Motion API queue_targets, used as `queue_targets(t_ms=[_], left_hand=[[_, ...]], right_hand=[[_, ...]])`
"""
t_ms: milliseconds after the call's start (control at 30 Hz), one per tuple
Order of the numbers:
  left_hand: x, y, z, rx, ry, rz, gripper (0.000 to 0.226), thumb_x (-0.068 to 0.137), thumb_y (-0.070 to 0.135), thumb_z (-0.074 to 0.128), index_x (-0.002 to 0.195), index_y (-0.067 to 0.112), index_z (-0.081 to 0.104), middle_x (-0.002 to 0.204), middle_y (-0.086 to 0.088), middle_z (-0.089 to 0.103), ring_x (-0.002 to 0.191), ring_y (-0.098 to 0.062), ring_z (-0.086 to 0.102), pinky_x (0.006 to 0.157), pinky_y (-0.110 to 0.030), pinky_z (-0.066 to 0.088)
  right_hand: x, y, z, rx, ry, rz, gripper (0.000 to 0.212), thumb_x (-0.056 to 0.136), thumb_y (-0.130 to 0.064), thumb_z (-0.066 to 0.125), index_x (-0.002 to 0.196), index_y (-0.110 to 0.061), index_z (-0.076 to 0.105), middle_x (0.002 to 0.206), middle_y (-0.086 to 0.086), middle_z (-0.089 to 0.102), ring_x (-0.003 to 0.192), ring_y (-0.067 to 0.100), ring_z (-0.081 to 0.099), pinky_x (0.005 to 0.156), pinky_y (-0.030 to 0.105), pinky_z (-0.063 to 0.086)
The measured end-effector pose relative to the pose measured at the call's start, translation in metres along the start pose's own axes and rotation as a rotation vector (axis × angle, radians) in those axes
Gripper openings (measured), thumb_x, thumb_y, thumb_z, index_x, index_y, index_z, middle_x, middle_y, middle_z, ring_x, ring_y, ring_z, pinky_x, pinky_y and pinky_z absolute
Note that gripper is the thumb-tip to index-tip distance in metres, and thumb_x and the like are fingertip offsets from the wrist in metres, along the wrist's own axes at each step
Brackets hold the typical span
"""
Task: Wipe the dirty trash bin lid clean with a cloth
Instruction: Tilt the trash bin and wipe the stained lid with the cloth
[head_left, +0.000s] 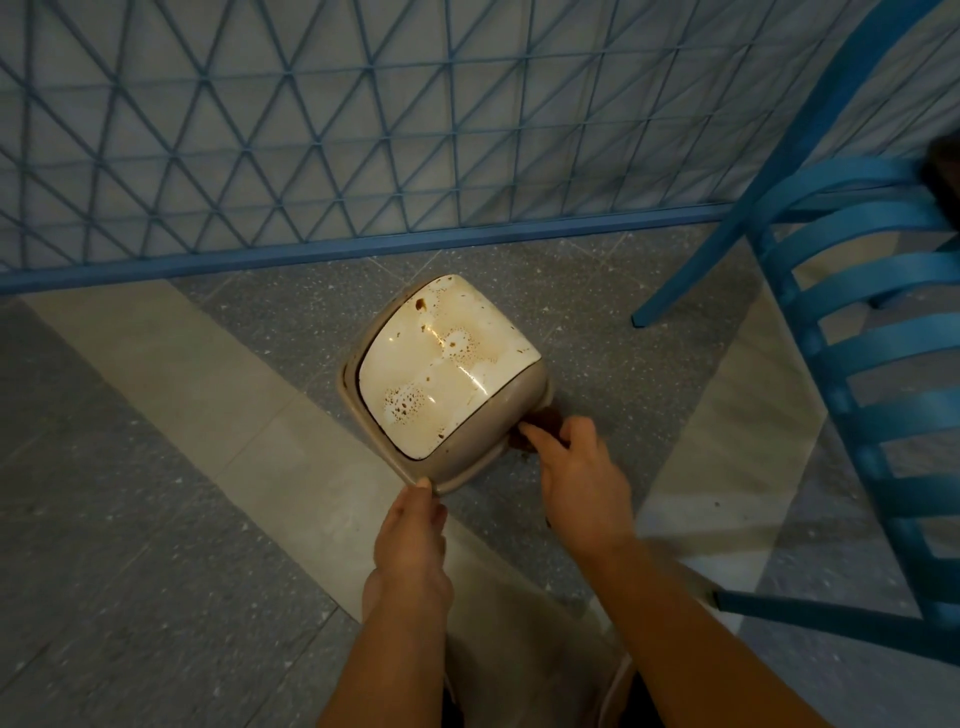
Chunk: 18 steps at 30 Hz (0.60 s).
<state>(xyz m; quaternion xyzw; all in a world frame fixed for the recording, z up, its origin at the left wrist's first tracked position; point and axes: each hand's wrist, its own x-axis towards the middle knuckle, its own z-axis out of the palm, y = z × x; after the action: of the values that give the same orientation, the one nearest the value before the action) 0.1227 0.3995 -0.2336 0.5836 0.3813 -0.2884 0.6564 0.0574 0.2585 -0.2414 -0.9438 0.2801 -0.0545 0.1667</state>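
Bin lid (441, 364): cream, glossy, rounded-square, tilted on grey floor, spattered with brown stains. Brown cloth (540, 423) touching its right edge, mostly hidden.

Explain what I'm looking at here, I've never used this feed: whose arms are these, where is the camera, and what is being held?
There is no machine: these are a person's two bare arms, seen from a wide-angle camera on their head, looking forward and down. On the speckled floor stands a small trash bin, its white lid spotted with brown stains. The left hand holds the bin's near rim, thumb on the edge. The right hand reaches to the bin's right side with a grip on something dark brown, probably the cloth, though it is mostly hidden. A blue chair stands to the right and a blue lattice fence behind. The lid is not yet wiped.
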Motion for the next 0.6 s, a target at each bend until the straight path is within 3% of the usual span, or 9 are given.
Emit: queue_targets(t_ms=[133, 233, 333, 467, 600], left_hand=[[-0.001, -0.010, 0.011, -0.092, -0.049, -0.016, 0.037, 0.096, 0.019, 0.054, 0.131, 0.008, 0.053, 0.123, -0.012, 0.061, 0.118, -0.026, 0.056, 0.103, -0.037, 0.042], [0.007, -0.010, 0.013, -0.110, -0.038, -0.006, 0.024, 0.097, 0.016, 0.051, 0.118, 0.006, 0.059, 0.115, -0.015, 0.065, 0.108, -0.026, 0.062, 0.086, -0.032, 0.050], [0.011, -0.007, 0.012, -0.076, -0.022, 0.007, 0.028, 0.097, 0.013, 0.051, 0.124, 0.005, 0.052, 0.108, -0.016, 0.066, 0.102, -0.025, 0.064, 0.100, -0.039, 0.047], [0.009, 0.001, 0.011, -0.068, -0.020, 0.016, 0.027, 0.097, 0.010, 0.051, 0.123, 0.004, 0.047, 0.101, -0.015, 0.064, 0.098, -0.026, 0.063, 0.105, -0.040, 0.042], [0.008, 0.000, 0.010, -0.064, 0.001, 0.032, 0.029, 0.096, 0.010, 0.052, 0.125, 0.005, 0.048, 0.109, -0.018, 0.064, 0.097, -0.024, 0.065, 0.100, -0.035, 0.044]], right_hand=[[-0.023, -0.027, 0.006, 0.093, -0.083, -0.056, 0.054, 0.082, -0.022, 0.066, 0.131, -0.031, 0.043, 0.107, 0.005, 0.050, 0.084, 0.022, 0.054, 0.059, 0.029, 0.046], [-0.030, -0.036, 0.013, 0.031, -0.146, -0.237, 0.060, 0.071, -0.020, 0.074, 0.125, -0.031, 0.052, 0.103, 0.006, 0.055, 0.081, 0.024, 0.060, 0.058, 0.032, 0.052], [-0.012, -0.022, 0.005, -0.042, -0.175, -0.321, 0.051, 0.078, -0.022, 0.067, 0.124, -0.036, 0.050, 0.110, 0.006, 0.054, 0.088, 0.027, 0.057, 0.065, 0.038, 0.054], [0.025, 0.021, -0.015, -0.007, -0.111, -0.082, 0.047, 0.088, -0.008, 0.045, 0.127, -0.034, 0.052, 0.111, 0.007, 0.048, 0.093, 0.028, 0.048, 0.074, 0.043, 0.047], [0.026, 0.020, -0.008, 0.046, -0.064, 0.191, 0.047, 0.094, -0.017, 0.047, 0.138, -0.031, 0.040, 0.126, 0.007, 0.038, 0.100, 0.022, 0.048, 0.087, 0.037, 0.047]])
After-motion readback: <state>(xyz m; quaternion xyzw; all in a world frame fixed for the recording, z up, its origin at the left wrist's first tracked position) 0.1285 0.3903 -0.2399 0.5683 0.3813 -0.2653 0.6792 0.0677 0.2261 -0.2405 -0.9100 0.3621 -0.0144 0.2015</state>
